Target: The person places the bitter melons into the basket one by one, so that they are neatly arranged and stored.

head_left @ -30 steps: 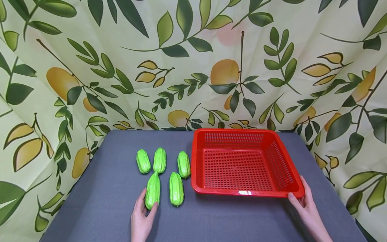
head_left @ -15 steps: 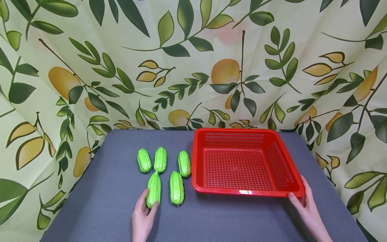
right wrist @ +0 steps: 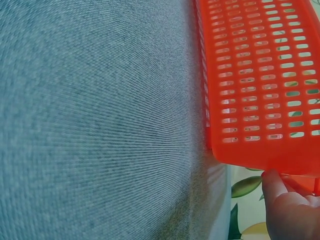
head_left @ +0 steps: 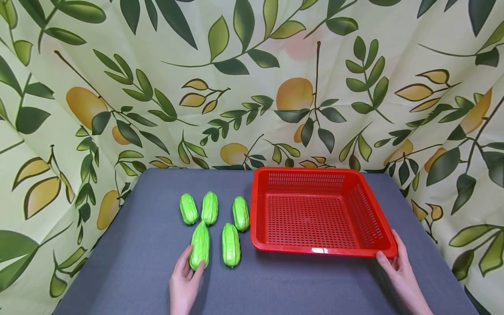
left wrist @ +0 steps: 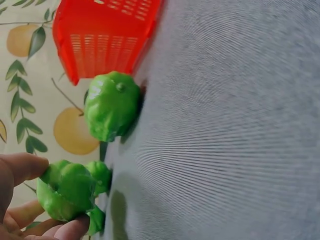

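My left hand [head_left: 185, 282] holds a bright green, ridged gourd [head_left: 200, 246] by its near end, thumb on the right and fingers on the left. In the left wrist view the held gourd [left wrist: 65, 192] shows end-on between thumb and fingertips, with a shadow on the cloth beside it. Just to its right lies another gourd [head_left: 231, 246]. Farther back are three more: the left one [head_left: 189, 209], the middle one [head_left: 210, 208] and one beside the basket [head_left: 241, 213]. My right hand [head_left: 398, 267] grips the near right corner of a red plastic basket [head_left: 323, 250], thumb on the rim.
A grey cloth [head_left: 291, 284] covers the table. Behind it hangs a curtain [head_left: 252, 87] printed with leaves and fruit. Slotted basket walls [right wrist: 260, 75] rise from the cloth on the right side, and the basket holds nothing.
The gourd in my left hand has shifted very slightly up and left against the others. The head view has drifted a little. The right hand and basket keep their place.
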`<state>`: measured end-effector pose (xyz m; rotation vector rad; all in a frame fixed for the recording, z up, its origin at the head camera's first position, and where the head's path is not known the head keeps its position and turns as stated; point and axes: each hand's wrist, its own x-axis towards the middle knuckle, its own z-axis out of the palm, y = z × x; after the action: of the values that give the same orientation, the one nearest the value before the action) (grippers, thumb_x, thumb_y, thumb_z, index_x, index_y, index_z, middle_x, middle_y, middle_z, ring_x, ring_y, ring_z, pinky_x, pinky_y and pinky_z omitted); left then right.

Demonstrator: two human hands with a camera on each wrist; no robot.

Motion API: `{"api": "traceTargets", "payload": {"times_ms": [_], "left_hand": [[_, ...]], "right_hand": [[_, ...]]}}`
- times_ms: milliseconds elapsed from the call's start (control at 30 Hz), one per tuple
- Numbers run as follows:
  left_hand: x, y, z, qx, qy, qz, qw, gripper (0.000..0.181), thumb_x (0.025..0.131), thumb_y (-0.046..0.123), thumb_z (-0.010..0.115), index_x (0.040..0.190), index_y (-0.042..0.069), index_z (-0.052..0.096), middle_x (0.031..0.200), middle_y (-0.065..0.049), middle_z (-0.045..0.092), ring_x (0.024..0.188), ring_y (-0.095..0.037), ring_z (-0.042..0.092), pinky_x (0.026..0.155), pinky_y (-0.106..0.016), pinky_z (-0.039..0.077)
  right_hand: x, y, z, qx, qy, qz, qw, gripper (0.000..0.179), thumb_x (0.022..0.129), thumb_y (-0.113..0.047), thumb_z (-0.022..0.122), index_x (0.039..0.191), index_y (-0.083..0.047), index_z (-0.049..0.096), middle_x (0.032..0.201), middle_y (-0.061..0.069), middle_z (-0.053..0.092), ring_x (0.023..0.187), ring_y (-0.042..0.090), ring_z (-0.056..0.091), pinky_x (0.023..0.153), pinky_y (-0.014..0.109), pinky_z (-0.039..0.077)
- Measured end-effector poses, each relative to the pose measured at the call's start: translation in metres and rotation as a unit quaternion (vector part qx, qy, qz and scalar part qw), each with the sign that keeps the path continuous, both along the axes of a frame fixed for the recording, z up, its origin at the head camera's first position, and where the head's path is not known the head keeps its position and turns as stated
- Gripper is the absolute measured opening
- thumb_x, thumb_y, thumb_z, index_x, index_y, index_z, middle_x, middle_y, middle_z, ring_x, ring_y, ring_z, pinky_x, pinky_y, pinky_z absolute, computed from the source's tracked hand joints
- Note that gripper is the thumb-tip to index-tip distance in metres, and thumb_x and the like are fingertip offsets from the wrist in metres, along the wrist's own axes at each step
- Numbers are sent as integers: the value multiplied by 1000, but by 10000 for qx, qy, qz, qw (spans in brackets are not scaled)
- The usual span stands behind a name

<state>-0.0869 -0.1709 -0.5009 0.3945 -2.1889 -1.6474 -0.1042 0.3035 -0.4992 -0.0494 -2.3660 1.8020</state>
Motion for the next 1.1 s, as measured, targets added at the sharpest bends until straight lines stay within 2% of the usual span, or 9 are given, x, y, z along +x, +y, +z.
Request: {"api": "traceTargets", "payload": {"times_ms": [200,267,333,433,533,667,767,1100], "left_hand": [[1,0,7,160,-32,41,9999,52,83,-2,68,132,-4,51,137,-26,48,119,-34,49,82,0,43],[1,-1,10,196,-59,70,9998,52,83,-1,69,132,-2,52,137,-26,48,116,-25,53,81,-1,44],[0,-1,13,255,-89,88,9996,51,83,1,70,132,0,53,137,-25,49,112,-10,56,81,-2,45],[-1,-1,18,329,-104,97,9994,51,83,3,70,131,2,54,137,-23,49,103,7,54,81,-2,45],[-3,-1,24,365,-69,53,9993,50,84,4,70,131,2,55,138,-22,49,104,4,56,82,-3,46],[-7,1,34,431,-67,-74,9990,50,84,6,70,132,3,54,138,-21,49,114,-20,55,82,-4,46],[-11,4,40,468,-84,-160,9987,51,85,9,70,133,5,54,139,-20,49,118,-31,51,83,-4,45],[-23,15,51,472,201,-318,9982,49,84,6,71,131,6,56,138,-16,51,117,-31,53,85,-8,47]], "right_hand": [[0,0,-2,-34,132,45,9999,76,97,-4,47,153,-16,-4,136,-22,24,106,-25,38,81,-7,37],[0,0,-3,-103,222,74,9997,76,97,-2,46,153,-17,-3,136,-22,24,106,-24,39,82,-7,36],[0,0,-3,-140,311,96,9994,76,97,-1,46,153,-17,-2,136,-21,25,107,-24,39,82,-7,36],[0,0,-4,-235,391,139,9989,75,97,1,45,153,-16,-2,135,-21,26,108,-23,40,83,-6,36],[0,0,-4,-269,358,138,9989,75,97,0,46,153,-16,-2,134,-21,26,107,-23,40,82,-6,37],[0,1,-3,-208,197,99,9995,76,98,-2,46,153,-16,-3,135,-21,25,106,-24,39,81,-6,38],[1,1,-2,-140,69,58,9999,76,98,-4,46,153,-16,-5,138,-21,22,105,-25,38,80,-6,37],[1,0,0,-34,-14,13,10000,77,98,-7,46,153,-18,-6,139,-22,19,103,-27,37,80,-7,36]]}}
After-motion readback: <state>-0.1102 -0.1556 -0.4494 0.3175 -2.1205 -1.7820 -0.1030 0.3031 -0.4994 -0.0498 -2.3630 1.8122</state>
